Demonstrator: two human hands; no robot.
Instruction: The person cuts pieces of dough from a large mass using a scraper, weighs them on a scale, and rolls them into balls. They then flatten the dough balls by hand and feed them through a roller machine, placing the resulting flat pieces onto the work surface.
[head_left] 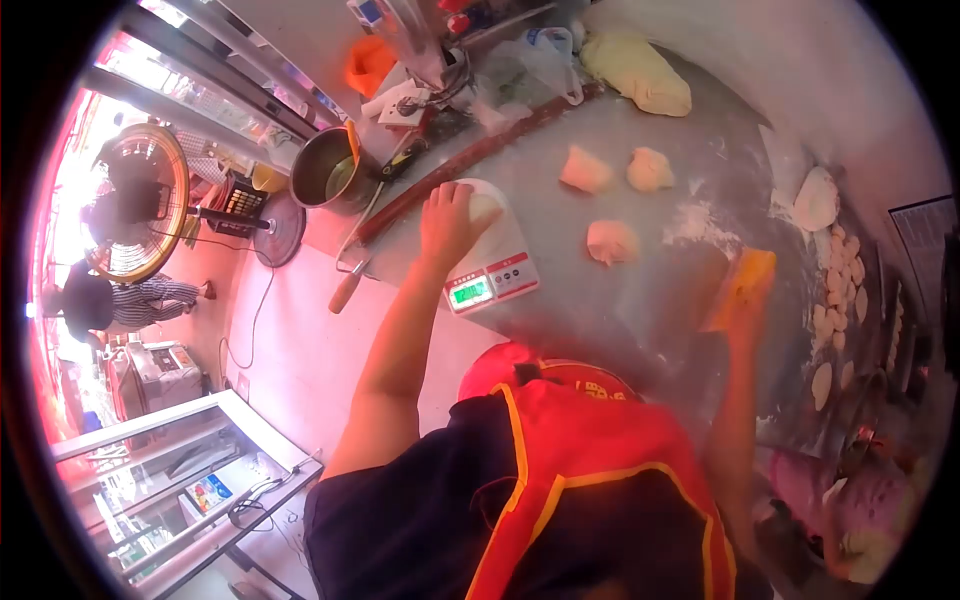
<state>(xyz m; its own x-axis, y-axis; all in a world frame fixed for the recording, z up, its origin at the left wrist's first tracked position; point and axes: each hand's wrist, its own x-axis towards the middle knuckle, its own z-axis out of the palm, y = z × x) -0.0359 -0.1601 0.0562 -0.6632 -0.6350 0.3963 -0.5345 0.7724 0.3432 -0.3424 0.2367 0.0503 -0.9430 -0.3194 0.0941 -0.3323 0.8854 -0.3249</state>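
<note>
My left hand is over the platform of a white kitchen scale, its fingers curled on a pale piece of dough that it partly covers. The scale's display glows green, its digits too blurred to read surely. Off to the right, my right hand grips a yellow dough scraper low over the grey worktop. Between the hands, farther back, lie three lumps of dough: one at left, one at right and one nearer me.
A large dough mass lies at the back beside a plastic bag. A long rolling pin borders the worktop's left side, near a metal pot. Flour and small dough pieces lie at right. A fan stands left.
</note>
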